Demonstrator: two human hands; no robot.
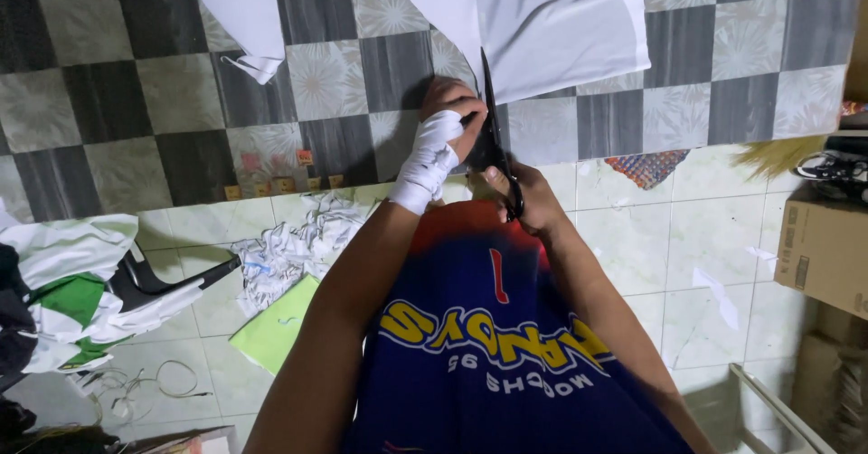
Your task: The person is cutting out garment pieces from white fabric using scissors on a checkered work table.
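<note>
A sheet of white fabric (551,29) lies spread on a grey-and-white checkered floor mat (362,65). My right hand (529,196) grips black scissors (495,137) whose blades point away from me into the fabric's edge. My left hand (448,115), with a strip of white cloth wound around the palm and wrist, holds the fabric edge just left of the blades. A blue and red jersey covers my lap below the hands.
Another white fabric piece (240,11) lies at the upper left. White scraps (294,246), a green paper sheet (276,332) and a white-green garment pile (72,300) lie on the tiled floor left. A cardboard box (827,250) stands at the right.
</note>
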